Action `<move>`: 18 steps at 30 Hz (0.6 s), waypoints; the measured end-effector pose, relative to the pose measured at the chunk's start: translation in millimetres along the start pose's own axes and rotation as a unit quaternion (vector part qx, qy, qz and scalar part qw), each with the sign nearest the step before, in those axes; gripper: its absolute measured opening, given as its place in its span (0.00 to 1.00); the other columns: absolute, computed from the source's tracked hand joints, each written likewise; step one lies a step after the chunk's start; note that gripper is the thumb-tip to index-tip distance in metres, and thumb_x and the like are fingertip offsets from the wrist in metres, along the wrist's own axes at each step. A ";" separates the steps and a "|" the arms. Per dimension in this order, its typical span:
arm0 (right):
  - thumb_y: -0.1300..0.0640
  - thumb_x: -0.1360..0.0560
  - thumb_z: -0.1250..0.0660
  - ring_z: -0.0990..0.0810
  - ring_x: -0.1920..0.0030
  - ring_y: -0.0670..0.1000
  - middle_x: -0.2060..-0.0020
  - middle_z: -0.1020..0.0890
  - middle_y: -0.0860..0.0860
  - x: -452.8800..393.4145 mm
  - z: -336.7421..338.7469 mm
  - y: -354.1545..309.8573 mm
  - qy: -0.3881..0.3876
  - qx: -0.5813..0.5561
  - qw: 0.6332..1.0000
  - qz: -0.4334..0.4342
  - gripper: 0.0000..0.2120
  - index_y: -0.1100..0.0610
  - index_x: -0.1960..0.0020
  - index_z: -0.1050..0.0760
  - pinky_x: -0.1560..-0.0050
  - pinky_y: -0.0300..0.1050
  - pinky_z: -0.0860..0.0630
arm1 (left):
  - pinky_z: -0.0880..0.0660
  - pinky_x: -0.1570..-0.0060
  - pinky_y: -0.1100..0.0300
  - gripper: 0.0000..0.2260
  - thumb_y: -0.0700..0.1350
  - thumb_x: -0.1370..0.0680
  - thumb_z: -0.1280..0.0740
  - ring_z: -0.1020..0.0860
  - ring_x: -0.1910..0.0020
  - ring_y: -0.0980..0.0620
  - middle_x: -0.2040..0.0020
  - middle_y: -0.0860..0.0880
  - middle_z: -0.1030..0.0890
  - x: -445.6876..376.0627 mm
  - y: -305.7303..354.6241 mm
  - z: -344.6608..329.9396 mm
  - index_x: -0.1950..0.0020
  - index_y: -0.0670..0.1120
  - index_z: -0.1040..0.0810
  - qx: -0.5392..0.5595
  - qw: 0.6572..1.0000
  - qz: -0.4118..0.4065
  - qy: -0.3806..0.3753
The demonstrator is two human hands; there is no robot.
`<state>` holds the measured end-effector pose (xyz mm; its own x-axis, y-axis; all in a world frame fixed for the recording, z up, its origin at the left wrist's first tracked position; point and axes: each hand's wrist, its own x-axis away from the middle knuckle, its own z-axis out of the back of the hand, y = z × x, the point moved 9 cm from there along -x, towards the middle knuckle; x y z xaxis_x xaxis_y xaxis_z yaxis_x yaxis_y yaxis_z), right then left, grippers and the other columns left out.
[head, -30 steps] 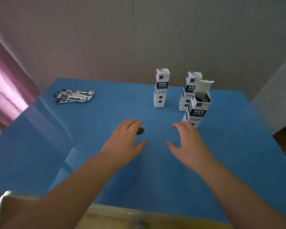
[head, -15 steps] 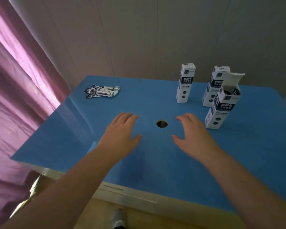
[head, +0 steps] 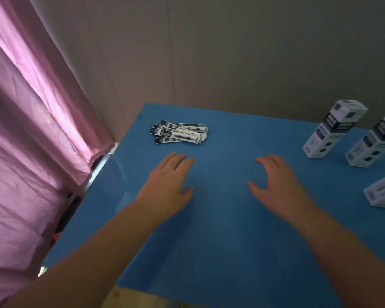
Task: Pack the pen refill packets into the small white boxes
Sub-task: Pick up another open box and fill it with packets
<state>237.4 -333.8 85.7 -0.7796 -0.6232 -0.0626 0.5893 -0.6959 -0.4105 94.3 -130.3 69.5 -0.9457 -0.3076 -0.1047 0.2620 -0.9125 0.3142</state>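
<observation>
Two bare hands hover palm-down over a matte blue table [head: 220, 241], neither holding anything. The left hand [head: 168, 185] has its fingers straight and close together, thumb splayed; the right hand [head: 278, 185] has its fingers loosely spread and slightly bent, apart from the surface's objects. Beyond the left hand's fingertips, near the table's far left corner, lies a fanned pile of pen refill packets [head: 179, 134]: flat, narrow, glossy strips, white with black printed ends, overlapping one another. Along the right edge stand three tall, slim rectangular cardboard boxes, white with black label bands: a far box [head: 333, 130], a second box [head: 373, 141] beside it and a near box [head: 382, 192] cut off by the frame. A creased pink curtain [head: 31, 130] hangs at left against a smooth grey panelled wall [head: 231, 52].
</observation>
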 end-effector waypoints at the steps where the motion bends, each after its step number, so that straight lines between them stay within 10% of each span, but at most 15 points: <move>1: 0.54 0.27 0.26 0.27 0.33 0.58 0.34 0.28 0.54 -8.3 -5.4 -8.8 0.001 0.001 1.000 -0.004 0.28 0.59 0.30 0.29 0.33 0.56 0.28 | 0.39 0.24 0.46 0.33 0.51 0.21 0.30 0.44 0.19 0.45 0.20 0.47 0.37 -7.0 -13.2 1.8 0.19 0.49 0.38 -0.003 1.000 -0.004 -0.004; 10: 0.54 0.27 0.26 0.27 0.33 0.58 0.33 0.28 0.55 -38.1 -35.4 -40.3 -0.003 -0.004 0.998 -0.060 0.28 0.60 0.30 0.28 0.30 0.50 0.32 | 0.36 0.26 0.44 0.37 0.44 0.26 0.27 0.40 0.21 0.41 0.21 0.43 0.36 -94.5 -88.5 -7.1 0.19 0.47 0.38 -0.049 0.995 -0.068 -0.047; 18: 0.52 0.25 0.27 0.30 0.31 0.55 0.32 0.30 0.53 -37.9 -43.0 -38.7 -0.008 0.001 0.996 -0.091 0.26 0.57 0.30 0.27 0.31 0.45 0.35 | 0.49 0.21 0.43 0.54 0.60 0.31 0.25 0.51 0.18 0.41 0.16 0.43 0.50 -202.1 -119.4 -37.7 0.16 0.49 0.55 -0.210 0.954 -0.089 -0.196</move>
<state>235.0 -267.9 64.9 -0.8702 -0.4919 0.0282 0.4382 -0.7987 -0.4124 261.4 30.8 17.6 -0.9602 -0.0893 0.2647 0.0678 -0.9937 -0.0894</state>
